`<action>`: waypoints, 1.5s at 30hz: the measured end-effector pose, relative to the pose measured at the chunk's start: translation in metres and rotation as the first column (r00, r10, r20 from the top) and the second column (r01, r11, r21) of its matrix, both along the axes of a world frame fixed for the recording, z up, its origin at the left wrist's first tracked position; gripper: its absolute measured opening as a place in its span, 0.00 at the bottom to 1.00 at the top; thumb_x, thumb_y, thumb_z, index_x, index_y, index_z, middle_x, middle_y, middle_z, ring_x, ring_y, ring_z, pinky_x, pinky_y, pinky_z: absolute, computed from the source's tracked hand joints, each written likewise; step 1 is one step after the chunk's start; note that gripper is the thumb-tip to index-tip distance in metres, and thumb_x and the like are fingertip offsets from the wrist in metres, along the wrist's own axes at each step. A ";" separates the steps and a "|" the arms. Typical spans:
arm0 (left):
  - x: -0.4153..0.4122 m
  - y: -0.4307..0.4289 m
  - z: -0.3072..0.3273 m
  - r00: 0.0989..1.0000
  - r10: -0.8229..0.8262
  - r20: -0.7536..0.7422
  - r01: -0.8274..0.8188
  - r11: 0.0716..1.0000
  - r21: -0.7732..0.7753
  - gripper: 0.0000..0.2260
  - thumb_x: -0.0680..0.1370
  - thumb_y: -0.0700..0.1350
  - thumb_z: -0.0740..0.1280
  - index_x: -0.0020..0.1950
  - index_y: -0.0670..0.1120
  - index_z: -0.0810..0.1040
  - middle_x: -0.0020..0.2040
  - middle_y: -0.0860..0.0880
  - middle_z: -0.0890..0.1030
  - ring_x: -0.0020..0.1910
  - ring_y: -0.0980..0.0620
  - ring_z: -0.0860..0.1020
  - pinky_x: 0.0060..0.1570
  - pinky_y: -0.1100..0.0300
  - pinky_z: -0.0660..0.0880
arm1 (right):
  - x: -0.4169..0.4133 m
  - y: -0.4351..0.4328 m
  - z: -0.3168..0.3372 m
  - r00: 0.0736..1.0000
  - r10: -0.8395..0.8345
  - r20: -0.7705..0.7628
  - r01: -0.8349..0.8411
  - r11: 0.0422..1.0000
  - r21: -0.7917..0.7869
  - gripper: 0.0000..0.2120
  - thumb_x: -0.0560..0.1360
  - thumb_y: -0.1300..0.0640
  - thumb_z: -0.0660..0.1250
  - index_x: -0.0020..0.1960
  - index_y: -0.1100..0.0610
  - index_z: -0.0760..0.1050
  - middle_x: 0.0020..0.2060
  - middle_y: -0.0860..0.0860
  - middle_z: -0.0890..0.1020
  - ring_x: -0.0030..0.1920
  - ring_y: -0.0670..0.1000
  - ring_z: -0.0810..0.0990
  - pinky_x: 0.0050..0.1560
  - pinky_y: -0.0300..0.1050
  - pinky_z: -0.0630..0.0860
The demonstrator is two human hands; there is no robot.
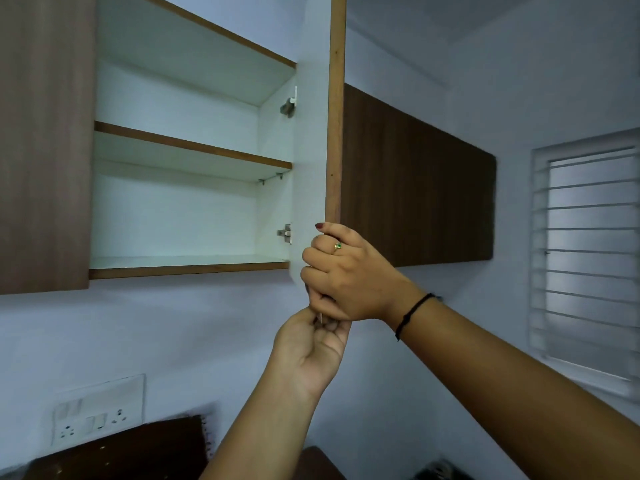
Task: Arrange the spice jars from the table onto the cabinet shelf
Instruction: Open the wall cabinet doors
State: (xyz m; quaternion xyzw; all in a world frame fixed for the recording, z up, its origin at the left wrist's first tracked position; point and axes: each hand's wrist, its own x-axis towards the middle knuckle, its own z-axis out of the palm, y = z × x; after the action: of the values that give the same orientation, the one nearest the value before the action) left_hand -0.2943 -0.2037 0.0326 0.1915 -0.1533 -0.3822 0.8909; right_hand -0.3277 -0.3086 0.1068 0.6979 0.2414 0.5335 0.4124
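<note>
no jars in view; the shelf is exposed. right hand curls its fingers round the door at its lower corner, left hand pinches that corner from below, likely holding it wide for loading.

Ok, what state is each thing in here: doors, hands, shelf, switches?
cabinet door: open, swung out, seen nearly edge-on.
right hand: fingers curled round the cabinet door's lower edge.
left hand: fingers curled at the door's bottom corner, just under the right hand.
left-side door: shut.
right-side door: shut.
bottom shelf: no jar visible on it.
wall switches: too blurred to tell.
</note>
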 end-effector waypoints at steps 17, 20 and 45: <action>-0.016 -0.069 -0.006 0.973 -0.232 0.014 0.232 0.972 0.043 0.14 0.84 0.41 0.58 0.67 0.36 0.74 0.62 0.38 0.81 0.62 0.41 0.79 0.64 0.47 0.74 | -0.068 -0.074 -0.018 0.859 -0.508 -0.065 0.511 0.859 0.031 0.19 0.81 0.52 0.55 0.62 0.59 0.80 0.64 0.57 0.79 0.70 0.58 0.73 0.76 0.55 0.61; -0.017 -0.080 -0.007 0.962 -0.273 0.022 0.273 0.962 -0.005 0.18 0.85 0.47 0.57 0.66 0.38 0.76 0.62 0.38 0.81 0.64 0.41 0.78 0.70 0.46 0.70 | -0.077 -0.085 -0.020 0.794 -0.601 -0.096 0.607 0.794 0.044 0.20 0.82 0.51 0.55 0.67 0.58 0.76 0.68 0.56 0.76 0.73 0.58 0.69 0.77 0.55 0.59; -0.026 -0.149 -0.015 0.926 -0.377 -0.008 0.376 0.923 -0.082 0.25 0.83 0.57 0.56 0.72 0.40 0.71 0.66 0.38 0.77 0.69 0.39 0.73 0.72 0.43 0.66 | -0.095 -0.141 -0.039 0.630 -0.713 -0.309 0.777 0.585 0.234 0.28 0.82 0.56 0.55 0.80 0.54 0.51 0.80 0.52 0.50 0.78 0.52 0.41 0.74 0.49 0.36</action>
State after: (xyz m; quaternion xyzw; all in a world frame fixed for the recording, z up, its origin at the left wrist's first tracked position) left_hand -0.3202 -0.3524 0.0176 0.1184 -0.1915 -0.5420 0.8096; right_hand -0.4232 -0.4493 0.0677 0.8406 -0.1357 0.2776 0.4449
